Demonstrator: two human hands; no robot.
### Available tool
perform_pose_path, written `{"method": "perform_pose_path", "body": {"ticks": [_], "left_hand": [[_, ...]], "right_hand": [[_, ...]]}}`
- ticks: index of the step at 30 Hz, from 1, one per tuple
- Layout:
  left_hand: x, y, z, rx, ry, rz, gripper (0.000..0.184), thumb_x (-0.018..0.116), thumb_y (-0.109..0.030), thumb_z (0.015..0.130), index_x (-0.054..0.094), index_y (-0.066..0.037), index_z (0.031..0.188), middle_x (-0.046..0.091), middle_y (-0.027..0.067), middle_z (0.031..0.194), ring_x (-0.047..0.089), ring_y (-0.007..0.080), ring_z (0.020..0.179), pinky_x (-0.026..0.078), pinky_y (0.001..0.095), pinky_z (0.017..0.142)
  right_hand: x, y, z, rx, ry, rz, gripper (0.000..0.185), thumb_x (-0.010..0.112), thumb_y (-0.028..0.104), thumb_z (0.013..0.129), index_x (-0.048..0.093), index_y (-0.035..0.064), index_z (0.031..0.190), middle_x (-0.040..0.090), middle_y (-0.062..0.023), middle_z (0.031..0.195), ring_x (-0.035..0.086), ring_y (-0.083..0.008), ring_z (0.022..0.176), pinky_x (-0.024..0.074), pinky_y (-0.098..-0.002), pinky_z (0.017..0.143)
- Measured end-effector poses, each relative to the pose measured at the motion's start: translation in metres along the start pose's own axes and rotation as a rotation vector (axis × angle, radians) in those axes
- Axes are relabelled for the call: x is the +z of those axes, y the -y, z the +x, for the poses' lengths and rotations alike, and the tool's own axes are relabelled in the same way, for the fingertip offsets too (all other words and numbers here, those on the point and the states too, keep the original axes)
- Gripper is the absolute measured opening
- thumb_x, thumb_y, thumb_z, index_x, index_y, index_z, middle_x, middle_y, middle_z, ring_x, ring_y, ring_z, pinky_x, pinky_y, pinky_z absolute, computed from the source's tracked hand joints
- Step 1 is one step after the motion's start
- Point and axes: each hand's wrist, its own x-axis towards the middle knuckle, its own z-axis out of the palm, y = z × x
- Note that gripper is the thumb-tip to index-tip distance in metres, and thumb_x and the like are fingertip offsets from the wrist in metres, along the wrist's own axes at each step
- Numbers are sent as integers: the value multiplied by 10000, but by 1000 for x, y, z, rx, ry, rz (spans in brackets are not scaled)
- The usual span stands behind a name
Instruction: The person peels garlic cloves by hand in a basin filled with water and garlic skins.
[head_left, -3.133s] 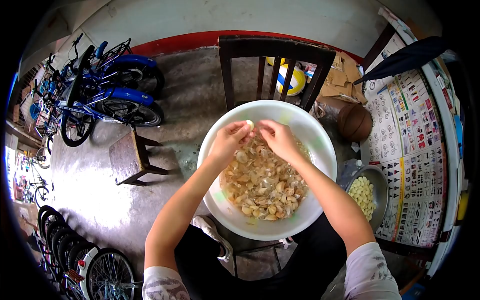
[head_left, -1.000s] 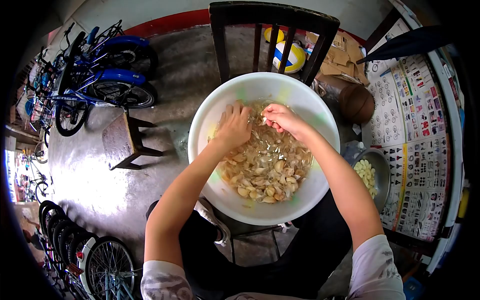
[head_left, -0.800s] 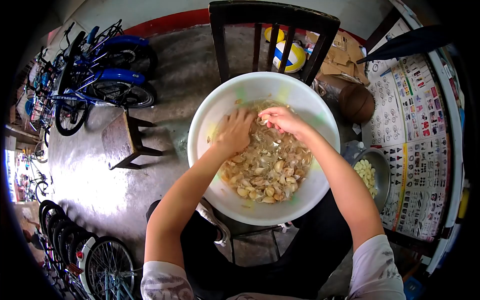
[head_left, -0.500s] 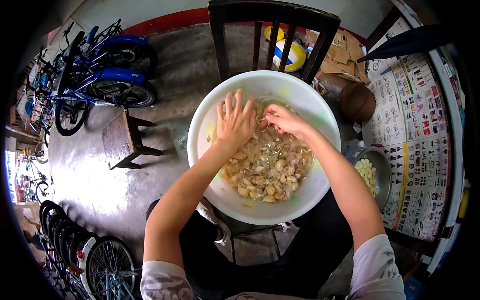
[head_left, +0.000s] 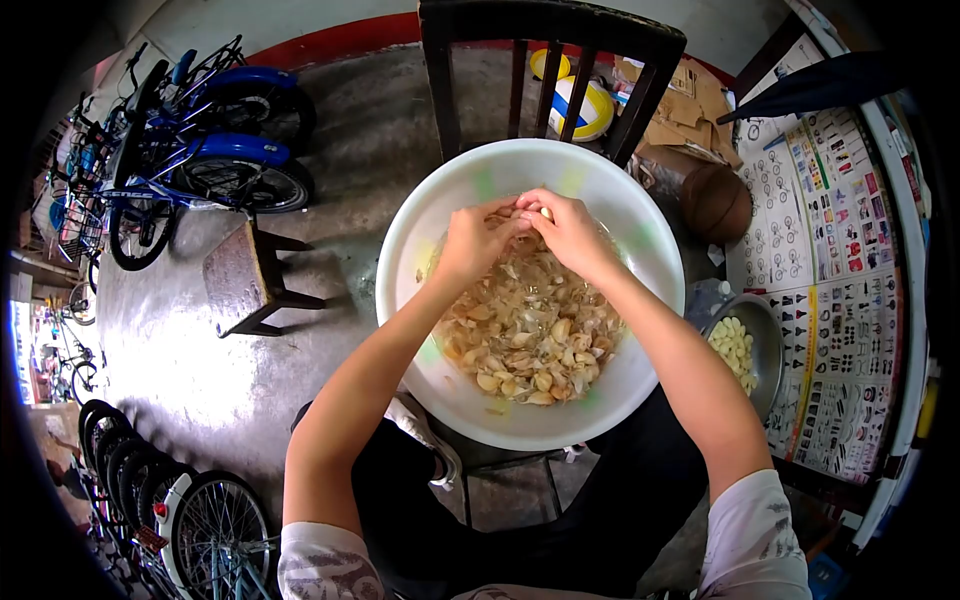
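Observation:
A big white basin (head_left: 418,385) holds water with many garlic cloves and loose papery skins (head_left: 530,345) in it. Over its far half my two hands meet at the fingertips. My right hand (head_left: 572,232) is closed in a pinch, with a pale garlic clove (head_left: 546,213) showing between thumb and forefinger. My left hand (head_left: 478,236) has its fingers bent and pressed against the same spot, closed on the clove together with the right; its fingertips are partly hidden. To the right, peeled white cloves (head_left: 733,350) lie in a metal bowl (head_left: 768,345).
A dark wooden chair (head_left: 550,25) stands behind the basin. On the left are a small stool (head_left: 240,280) and several bicycles (head_left: 230,150). A basketball (head_left: 715,203), a volleyball (head_left: 590,108), cardboard (head_left: 690,115) and a poster-covered panel (head_left: 830,300) are at the right.
My left hand has gone from spread fingers to bent ones and moved in to meet the right. The right hand has risen slightly, and a garlic clove now shows in its pinch.

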Motion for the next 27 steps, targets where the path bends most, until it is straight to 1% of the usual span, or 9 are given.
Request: {"method": "perform_pose_path", "body": {"ticks": [3, 5, 7, 11, 14, 15, 19, 24, 27], "left_hand": [[-4, 6, 5, 55, -42, 102, 324, 634, -88, 941, 602, 57, 1229, 705, 121, 999, 685, 148, 843, 579, 280, 742], [-5, 7, 5, 65, -43, -197, 321, 612, -57, 946, 585, 84, 1233, 695, 141, 1051, 688, 174, 915, 589, 291, 798], [-6, 3, 5, 42, -54, -262, 305, 621, -41, 935, 598, 90, 1210, 698, 140, 1036, 685, 170, 918, 585, 284, 790], [-8, 4, 9, 7, -34, -349, 307, 632, -27, 923, 600, 91, 1205, 698, 136, 1043, 683, 167, 938, 583, 270, 776], [-7, 4, 9, 13, -49, -265, 254, 617, -35, 936, 628, 91, 1156, 699, 121, 1046, 682, 164, 923, 589, 264, 759], [-7, 3, 8, 13, -49, -266, 254, 617, -35, 936, 628, 91, 1156, 699, 121, 1046, 682, 164, 923, 589, 264, 759], [-2, 1, 5, 29, -106, -80, 179, 628, -41, 911, 687, 66, 1043, 720, 129, 886, 682, 150, 765, 556, 290, 660], [2, -17, -2, 153, -168, 213, 143, 625, -5, 872, 700, 61, 973, 706, 127, 781, 616, 124, 632, 516, 281, 592], [8, -24, -7, 229, -229, 323, 138, 620, -1, 815, 691, 56, 919, 650, 163, 668, 564, 160, 552, 478, 326, 568]], "right_hand": [[3, 6, 1, 20, -70, 14, 125, 599, 60, 925, 612, -10, 1028, 699, -133, 886, 678, -225, 816, 506, -332, 734], [3, 5, 3, 39, -102, 71, 118, 612, 40, 911, 609, -9, 1019, 699, -135, 884, 684, -231, 823, 509, -332, 734], [2, 5, 5, -104, -167, 69, 123, 621, 21, 901, 600, -5, 1020, 694, -142, 869, 684, -239, 809, 511, -321, 728], [0, 15, 3, -33, -120, 41, 124, 625, 44, 903, 592, -15, 1007, 694, -150, 875, 683, -277, 813, 521, -333, 743], [-1, 16, 3, -103, -108, -97, 117, 624, 49, 896, 605, -16, 991, 680, -155, 875, 668, -315, 816, 528, -372, 737], [0, 12, 4, -218, -139, -201, 117, 620, 32, 877, 614, -5, 988, 668, -148, 877, 656, -324, 831, 528, -393, 731], [-1, 3, 3, -437, -145, -458, 191, 610, -24, 800, 632, 12, 986, 631, -122, 899, 625, -316, 887, 530, -420, 727], [1, 11, -2, -503, -169, -566, 228, 601, -45, 749, 624, -21, 975, 621, -124, 935, 611, -308, 933, 540, -410, 757], [4, 22, -6, -491, -181, -613, 209, 605, -43, 745, 615, -39, 954, 615, -137, 939, 608, -311, 939, 545, -401, 785]]}}
